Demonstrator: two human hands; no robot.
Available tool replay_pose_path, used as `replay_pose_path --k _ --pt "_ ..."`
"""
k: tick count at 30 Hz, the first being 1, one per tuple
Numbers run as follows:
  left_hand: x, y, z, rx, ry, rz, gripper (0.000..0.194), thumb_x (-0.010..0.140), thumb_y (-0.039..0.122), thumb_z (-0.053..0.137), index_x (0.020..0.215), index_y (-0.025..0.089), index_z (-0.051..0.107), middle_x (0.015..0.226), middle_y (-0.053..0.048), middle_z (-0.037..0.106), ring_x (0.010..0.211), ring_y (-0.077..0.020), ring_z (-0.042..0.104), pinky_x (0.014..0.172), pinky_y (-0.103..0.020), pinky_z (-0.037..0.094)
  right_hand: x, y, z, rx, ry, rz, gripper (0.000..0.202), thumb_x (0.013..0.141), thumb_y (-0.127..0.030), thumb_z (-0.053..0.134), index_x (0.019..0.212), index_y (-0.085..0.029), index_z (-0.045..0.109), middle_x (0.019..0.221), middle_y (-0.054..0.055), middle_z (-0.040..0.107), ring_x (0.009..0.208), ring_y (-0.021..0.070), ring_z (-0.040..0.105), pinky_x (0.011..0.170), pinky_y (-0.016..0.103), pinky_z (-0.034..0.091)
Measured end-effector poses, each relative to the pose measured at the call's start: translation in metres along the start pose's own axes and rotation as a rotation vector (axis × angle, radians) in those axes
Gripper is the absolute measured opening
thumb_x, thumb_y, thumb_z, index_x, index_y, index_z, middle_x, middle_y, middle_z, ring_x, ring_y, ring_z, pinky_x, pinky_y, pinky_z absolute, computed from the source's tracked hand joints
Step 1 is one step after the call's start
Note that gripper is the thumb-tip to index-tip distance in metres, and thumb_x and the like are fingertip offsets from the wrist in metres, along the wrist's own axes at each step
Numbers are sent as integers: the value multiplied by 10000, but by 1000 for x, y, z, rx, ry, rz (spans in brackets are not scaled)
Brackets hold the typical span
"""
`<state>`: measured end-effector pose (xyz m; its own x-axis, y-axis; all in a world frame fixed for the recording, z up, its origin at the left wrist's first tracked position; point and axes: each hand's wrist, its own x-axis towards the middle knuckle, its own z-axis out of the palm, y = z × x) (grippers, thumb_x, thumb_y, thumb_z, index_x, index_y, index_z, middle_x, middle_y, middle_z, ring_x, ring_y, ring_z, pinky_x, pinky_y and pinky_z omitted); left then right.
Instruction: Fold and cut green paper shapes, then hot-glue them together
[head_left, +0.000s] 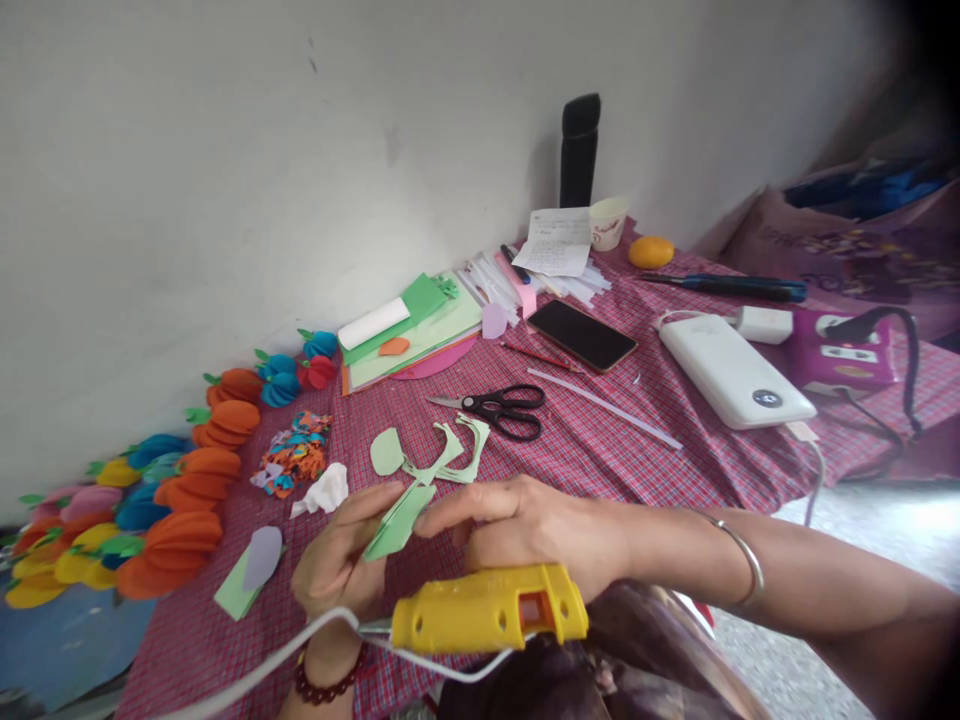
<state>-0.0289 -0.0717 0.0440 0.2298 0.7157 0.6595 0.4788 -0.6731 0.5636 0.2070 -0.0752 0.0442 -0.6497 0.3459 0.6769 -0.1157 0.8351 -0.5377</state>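
My left hand [341, 555] is closed on a folded light-green paper piece [401, 520], pinched between thumb and fingers. My right hand [517, 525] reaches in from the right, its index finger stretched to the edge of that paper. The other fingers of this hand curl at a yellow glue gun [480, 608], which lies crosswise with its metal nozzle pointing left; the exact hold is partly hidden. A white cord [277, 655] crosses in front of my left wrist. Light-green paper offcuts [442, 455] and black-handled scissors [502, 408] lie just beyond my hands.
Paper pumpkins [180, 540] line the left side, near a heap of coloured scraps [292, 450] and a crumpled white tissue [322, 490]. Paper sheets [420, 330], a phone [583, 335], a white power bank [731, 370], a purple socket box [847, 350] and a paper cup [607, 222] stand farther back.
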Motion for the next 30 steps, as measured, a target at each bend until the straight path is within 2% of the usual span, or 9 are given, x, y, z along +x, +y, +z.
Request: replay_pose_path --k 3,8,13,18,24,30 --pt "0 -1 -1 12 -42 6 292 741 78 656 989 224 708 947 -27 748 856 -207 694 786 -325 571 0 0 0 17 -4 27 199 891 -305 502 881 -116 563 1246 173 511 1150 196 533 924 290 491" --pt "1 0 0 83 -17 -42 240 748 84 655 926 234 714 923 -1 752 843 -190 694 784 -301 562 -2 0 1 37 8 47 224 894 -326 495 919 -114 563 1220 168 521 1115 192 549 899 288 498" --pt "2 -1 -4 -3 -78 -48 236 778 199 653 1000 245 718 979 -26 746 884 -220 687 801 -319 555 -1 -1 1 13 24 88 211 891 -318 485 884 -121 558 1207 167 526 1059 179 573 858 271 507" --pt "-2 -6 -4 -135 -70 -111 229 794 275 636 1006 254 722 1011 -26 739 911 -231 678 813 -319 549 0 -3 -1 -44 7 130 193 888 -293 477 819 -127 545 1205 161 526 1047 179 574 852 276 503" --pt "-3 -6 6 -106 26 -243 174 745 171 665 887 240 739 877 -2 756 770 -178 690 743 -271 550 0 -1 -2 40 -26 133 178 850 -297 517 819 -127 556 1207 169 509 1074 195 564 867 293 500" --pt "1 -3 8 -154 -66 -254 74 690 174 698 744 209 735 740 -6 746 613 -158 669 578 -231 532 4 -3 -3 193 16 145 130 793 -255 589 783 -129 558 1214 192 521 1214 220 487 920 300 469"
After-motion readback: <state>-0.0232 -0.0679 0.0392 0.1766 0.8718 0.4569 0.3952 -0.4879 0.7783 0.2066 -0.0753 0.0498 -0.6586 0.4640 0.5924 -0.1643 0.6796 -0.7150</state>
